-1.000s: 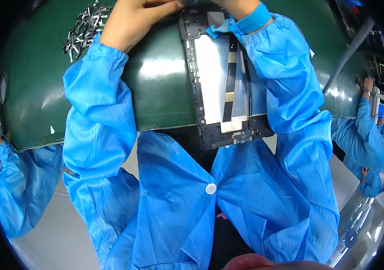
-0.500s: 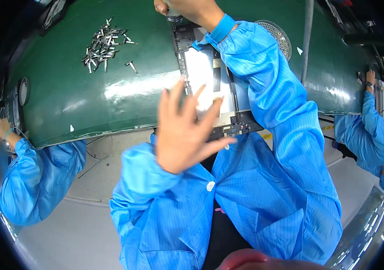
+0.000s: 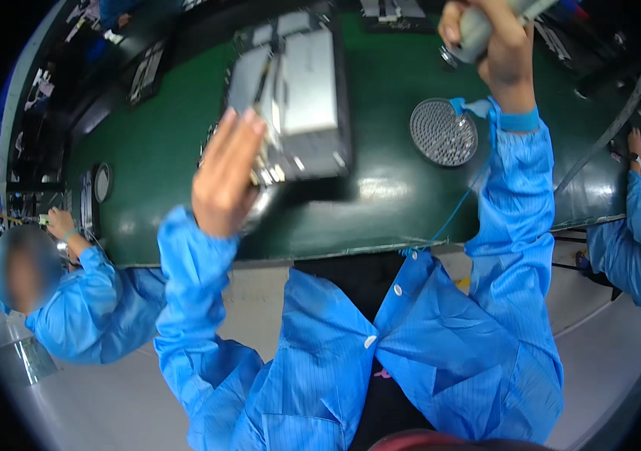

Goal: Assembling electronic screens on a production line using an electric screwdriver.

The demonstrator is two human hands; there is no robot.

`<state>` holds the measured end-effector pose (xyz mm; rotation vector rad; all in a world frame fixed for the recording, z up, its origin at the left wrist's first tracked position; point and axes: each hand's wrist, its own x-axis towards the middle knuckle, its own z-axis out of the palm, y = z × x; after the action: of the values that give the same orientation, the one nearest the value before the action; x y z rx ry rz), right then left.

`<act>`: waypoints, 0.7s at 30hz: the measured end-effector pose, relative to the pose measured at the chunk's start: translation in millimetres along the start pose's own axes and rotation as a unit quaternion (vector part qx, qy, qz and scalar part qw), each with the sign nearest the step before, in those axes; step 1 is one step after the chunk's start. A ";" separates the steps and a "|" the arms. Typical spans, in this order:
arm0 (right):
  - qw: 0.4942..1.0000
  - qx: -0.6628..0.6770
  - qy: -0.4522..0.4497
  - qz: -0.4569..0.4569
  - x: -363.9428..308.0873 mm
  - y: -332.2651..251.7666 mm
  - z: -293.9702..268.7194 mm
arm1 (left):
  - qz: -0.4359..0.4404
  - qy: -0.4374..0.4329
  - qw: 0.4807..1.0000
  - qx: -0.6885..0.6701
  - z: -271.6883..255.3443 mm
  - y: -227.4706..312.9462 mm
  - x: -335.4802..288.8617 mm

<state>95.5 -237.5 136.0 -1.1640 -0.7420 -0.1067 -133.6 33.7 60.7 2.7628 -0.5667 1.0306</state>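
My left hand grips the left near edge of an opened tablet-like device, its fingers laid over the side. The device is smeared by motion and seems lifted and tilted, with dark shadow under its near edge. Silver panels and a dark frame show on its upper face. My right hand, apart from the device at the upper right, is wrapped round a pale grey handheld tool with a dark metal tip; its exact kind is unclear. Below that hand lies a round dimpled tray holding tiny shiny pieces.
The green tabletop ends at a near edge before my lap. A thin blue cord runs from my right wrist. A grey cable crosses the right side. Co-workers in blue smocks sit at left and right. Another device lies at the far side.
My left hand has moved up and left onto the device, which has shifted left and away. My right hand has swung right with the tool, off the device. The view has shifted; the small-parts pile is out of sight.
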 end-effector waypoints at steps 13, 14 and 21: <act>0.978 -0.143 0.118 0.095 -17.3 17.7 -79.1 | -0.066 -0.188 0.980 0.015 153.2 -274.4 75.8; 0.978 -0.144 0.126 0.089 -16.4 18.4 -84.2 | -0.062 -0.193 0.979 0.011 153.9 -280.1 73.2; 0.976 -0.129 0.130 0.122 -12.5 28.2 -91.0 | -0.015 0.074 0.994 0.081 174.6 -212.6 150.6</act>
<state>141.6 -307.6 89.1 -1.4472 -0.3565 -0.1500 159.8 139.5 27.7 2.7887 -0.4378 1.3148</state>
